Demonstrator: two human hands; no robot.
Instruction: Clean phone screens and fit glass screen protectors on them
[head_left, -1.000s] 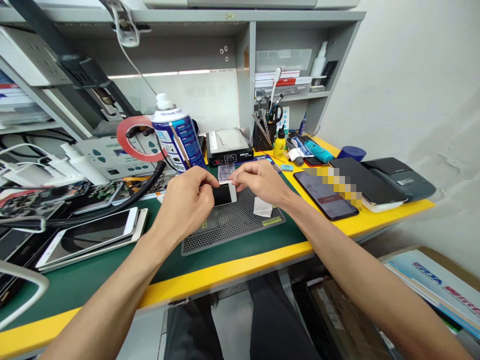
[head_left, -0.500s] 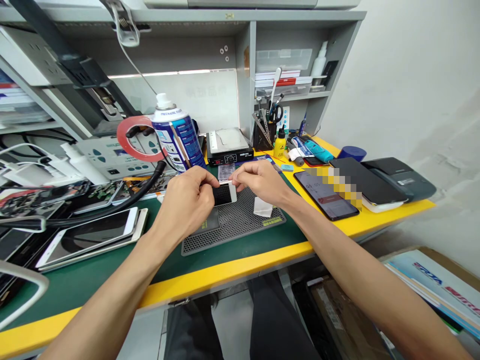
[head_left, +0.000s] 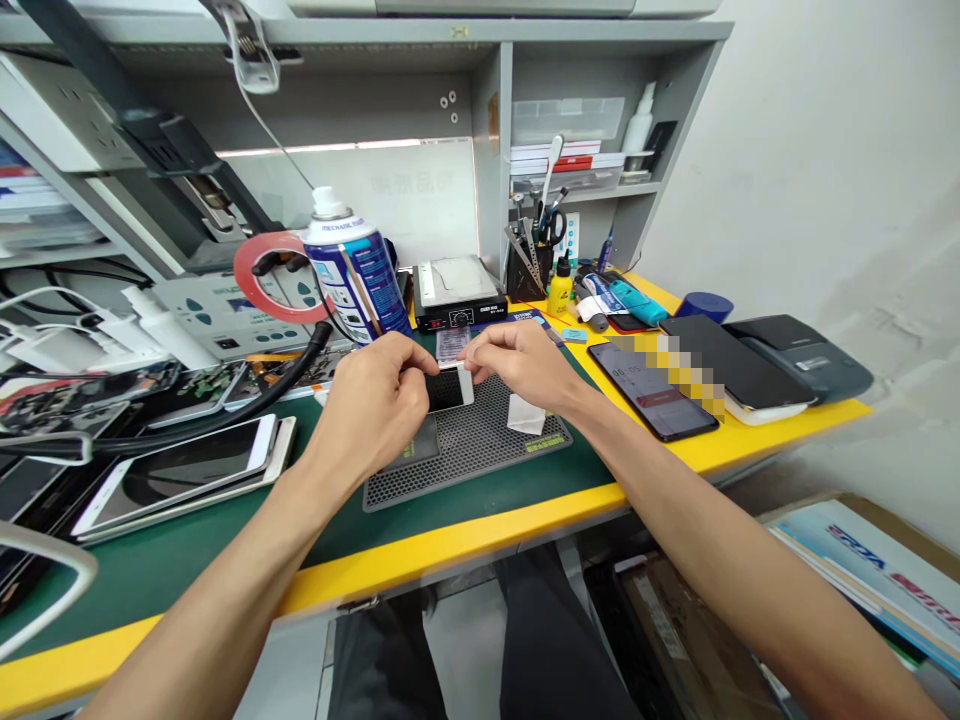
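A small white phone with a dark screen (head_left: 450,388) lies on the grey perforated mat (head_left: 480,450). My left hand (head_left: 386,385) is closed at its upper left, fingertips pinched at the phone's top edge and covering its left part. At the phone's upper right corner, my right hand (head_left: 517,362) is also closed, thumb and forefinger together. Anything thin between the fingertips is too small to make out. A white folded wipe (head_left: 526,414) rests on the mat below my right hand. Behind the hands is a small clear packet (head_left: 453,343).
Left of the hands stand a blue spray can (head_left: 356,275) and stacked phones (head_left: 187,470). A black heating unit (head_left: 459,310) is behind. On the right are a yellow bottle (head_left: 559,290), a lit phone (head_left: 652,390) and a black device (head_left: 799,355).
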